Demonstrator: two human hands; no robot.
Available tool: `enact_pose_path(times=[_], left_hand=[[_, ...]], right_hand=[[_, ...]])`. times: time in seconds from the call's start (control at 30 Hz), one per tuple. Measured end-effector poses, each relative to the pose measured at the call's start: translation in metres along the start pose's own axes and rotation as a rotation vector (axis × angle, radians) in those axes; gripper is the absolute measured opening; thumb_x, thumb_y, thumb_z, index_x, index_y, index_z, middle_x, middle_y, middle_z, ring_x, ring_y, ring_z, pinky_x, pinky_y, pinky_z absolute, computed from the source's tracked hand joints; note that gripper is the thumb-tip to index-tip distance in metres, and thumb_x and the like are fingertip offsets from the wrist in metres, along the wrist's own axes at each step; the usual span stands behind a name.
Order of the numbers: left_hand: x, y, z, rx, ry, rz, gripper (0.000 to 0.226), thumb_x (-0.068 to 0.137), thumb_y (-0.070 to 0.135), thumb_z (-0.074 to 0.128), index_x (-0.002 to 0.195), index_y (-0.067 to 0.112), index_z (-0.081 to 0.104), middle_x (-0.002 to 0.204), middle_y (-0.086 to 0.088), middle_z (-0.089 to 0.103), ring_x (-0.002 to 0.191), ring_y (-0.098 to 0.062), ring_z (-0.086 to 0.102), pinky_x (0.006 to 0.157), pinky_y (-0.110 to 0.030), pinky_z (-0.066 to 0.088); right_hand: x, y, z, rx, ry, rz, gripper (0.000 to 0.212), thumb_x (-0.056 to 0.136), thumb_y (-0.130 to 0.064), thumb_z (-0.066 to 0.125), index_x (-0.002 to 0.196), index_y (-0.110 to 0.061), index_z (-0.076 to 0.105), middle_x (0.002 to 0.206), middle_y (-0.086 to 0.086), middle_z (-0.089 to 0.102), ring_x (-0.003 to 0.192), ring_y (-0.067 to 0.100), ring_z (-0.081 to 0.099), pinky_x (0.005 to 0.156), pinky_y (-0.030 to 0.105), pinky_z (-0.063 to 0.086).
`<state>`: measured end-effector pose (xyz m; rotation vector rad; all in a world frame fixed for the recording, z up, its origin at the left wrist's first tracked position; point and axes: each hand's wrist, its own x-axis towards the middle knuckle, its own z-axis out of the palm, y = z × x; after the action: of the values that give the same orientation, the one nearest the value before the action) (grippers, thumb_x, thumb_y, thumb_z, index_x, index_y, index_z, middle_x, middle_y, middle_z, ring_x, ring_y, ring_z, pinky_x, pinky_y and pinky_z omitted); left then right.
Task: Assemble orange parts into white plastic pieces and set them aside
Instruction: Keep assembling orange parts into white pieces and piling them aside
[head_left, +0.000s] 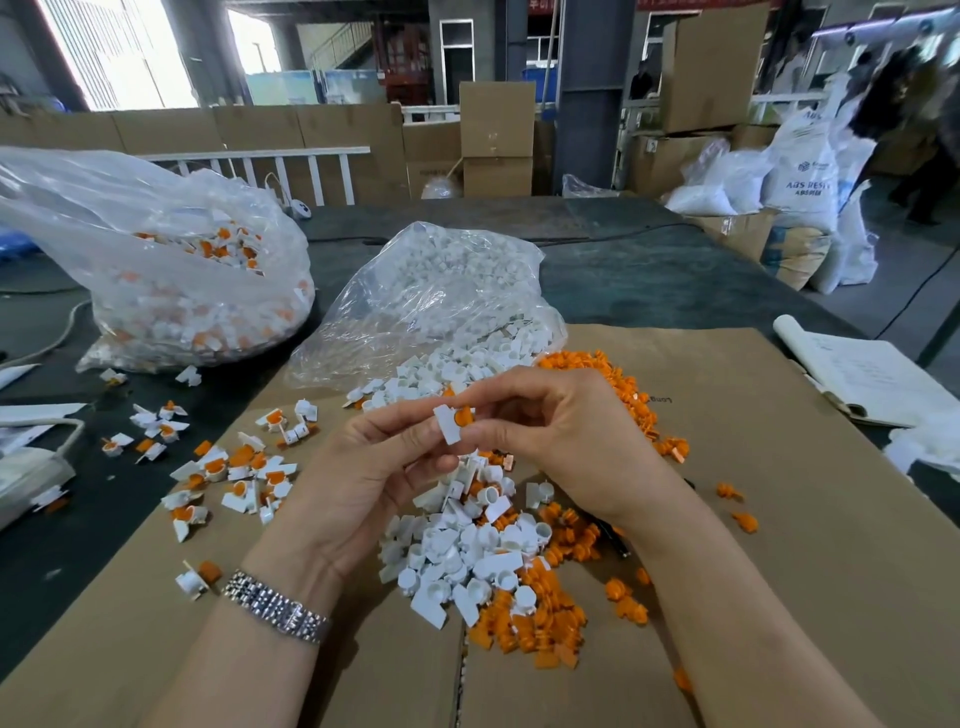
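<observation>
Our left hand (384, 457) pinches the white piece (448, 423); our right hand (561, 431) pinches the orange part (464, 415). Misalignment could jam the 2.

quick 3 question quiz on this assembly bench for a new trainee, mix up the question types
1. True or false: the left hand and right hand both hold the white plastic piece with an orange part in it.
2. Where do the finished pieces lie on the cardboard sheet? A) left of the hands B) right of the hands C) on the notebook
3. Fill in: the nearer clear bag holds only ____ pieces.

Key: 1 true; 2 A; 3 white
</observation>
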<state>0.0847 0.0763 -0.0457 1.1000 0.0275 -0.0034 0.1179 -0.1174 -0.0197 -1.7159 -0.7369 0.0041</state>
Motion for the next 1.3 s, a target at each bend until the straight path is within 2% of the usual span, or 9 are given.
enact_pose_path(times=[0.17, 0.33, 0.53, 0.67, 0.77, 0.93, 1.1, 1.23, 1.3], left_hand=[[-0.002, 0.001, 0.002, 0.031, 0.011, 0.020, 0.019, 0.077, 0.002, 0.073, 0.093, 0.008, 0.081, 0.098, -0.018, 0.077, 0.084, -0.024, 0.076, 0.065, -0.023, 0.061], [-0.002, 0.002, 0.002, 0.057, 0.020, 0.023, 0.021, 0.074, 0.004, 0.073, 0.093, 0.002, 0.080, 0.098, -0.019, 0.077, 0.082, -0.024, 0.077, 0.065, -0.024, 0.062], [-0.004, 0.001, 0.004, 0.052, 0.030, 0.027, 0.028, 0.078, 0.012, 0.076, 0.102, -0.002, 0.078, 0.106, -0.026, 0.075, 0.091, -0.029, 0.077, 0.074, -0.027, 0.063], [-0.005, -0.004, 0.009, 0.102, 0.133, 0.057, 0.012, 0.075, 0.006, 0.080, 0.087, 0.008, 0.079, 0.097, -0.027, 0.076, 0.085, -0.031, 0.078, 0.072, -0.026, 0.062], [-0.004, -0.006, 0.009, 0.119, 0.157, 0.042, 0.010, 0.072, 0.005, 0.082, 0.078, 0.011, 0.078, 0.093, -0.029, 0.075, 0.080, -0.031, 0.077, 0.070, -0.026, 0.062], [-0.002, -0.005, 0.006, 0.142, 0.166, 0.013, 0.014, 0.064, 0.005, 0.085, 0.076, 0.009, 0.078, 0.092, -0.027, 0.075, 0.077, -0.031, 0.077, 0.067, -0.025, 0.061], [0.000, -0.006, 0.003, 0.151, 0.224, 0.015, 0.036, 0.052, 0.011, 0.089, 0.084, 0.001, 0.075, 0.093, -0.028, 0.075, 0.075, -0.030, 0.077, 0.065, -0.025, 0.061], [0.001, -0.008, 0.003, 0.158, 0.234, 0.011, 0.027, 0.057, 0.010, 0.086, 0.082, 0.001, 0.077, 0.095, -0.027, 0.075, 0.078, -0.032, 0.077, 0.067, -0.027, 0.062], [0.000, -0.008, 0.004, 0.229, 0.245, 0.010, 0.027, 0.057, 0.017, 0.087, 0.080, 0.007, 0.079, 0.094, -0.024, 0.077, 0.082, -0.032, 0.077, 0.074, -0.034, 0.064]], right_hand=[[0.000, 0.001, -0.001, -0.030, -0.001, 0.004, 0.025, 0.082, -0.014, 0.080, 0.107, -0.013, 0.077, 0.091, 0.005, 0.075, 0.086, 0.019, 0.072, 0.082, 0.035, 0.060], [0.001, 0.003, 0.000, -0.081, -0.007, -0.001, 0.024, 0.083, -0.012, 0.080, 0.106, -0.014, 0.078, 0.087, 0.000, 0.074, 0.081, 0.013, 0.070, 0.076, 0.024, 0.057], [0.002, 0.010, 0.005, -0.213, 0.065, -0.003, 0.025, 0.084, -0.016, 0.080, 0.109, -0.019, 0.077, 0.088, -0.004, 0.071, 0.082, 0.011, 0.067, 0.078, 0.027, 0.058], [0.003, 0.012, 0.009, -0.304, 0.081, -0.033, 0.022, 0.084, -0.016, 0.080, 0.105, -0.021, 0.076, 0.086, -0.009, 0.068, 0.080, 0.006, 0.065, 0.076, 0.022, 0.057], [0.003, 0.014, 0.010, -0.346, 0.081, -0.048, 0.020, 0.084, -0.015, 0.079, 0.102, -0.022, 0.076, 0.086, -0.009, 0.068, 0.080, 0.007, 0.065, 0.076, 0.023, 0.056], [0.004, 0.014, 0.013, -0.391, 0.059, -0.044, 0.018, 0.085, -0.015, 0.079, 0.101, -0.021, 0.076, 0.087, -0.008, 0.068, 0.080, 0.007, 0.064, 0.076, 0.025, 0.056], [0.003, 0.014, 0.017, -0.402, 0.063, -0.061, 0.016, 0.084, -0.015, 0.079, 0.100, -0.019, 0.076, 0.086, -0.008, 0.068, 0.078, 0.007, 0.063, 0.074, 0.025, 0.055], [0.004, 0.016, 0.020, -0.453, 0.070, -0.081, 0.017, 0.087, -0.015, 0.077, 0.103, -0.019, 0.075, 0.088, -0.007, 0.066, 0.079, 0.008, 0.063, 0.076, 0.029, 0.055], [0.004, 0.017, 0.022, -0.483, 0.073, -0.090, 0.018, 0.088, -0.014, 0.076, 0.105, -0.019, 0.073, 0.090, -0.007, 0.066, 0.080, 0.008, 0.062, 0.077, 0.030, 0.055]])
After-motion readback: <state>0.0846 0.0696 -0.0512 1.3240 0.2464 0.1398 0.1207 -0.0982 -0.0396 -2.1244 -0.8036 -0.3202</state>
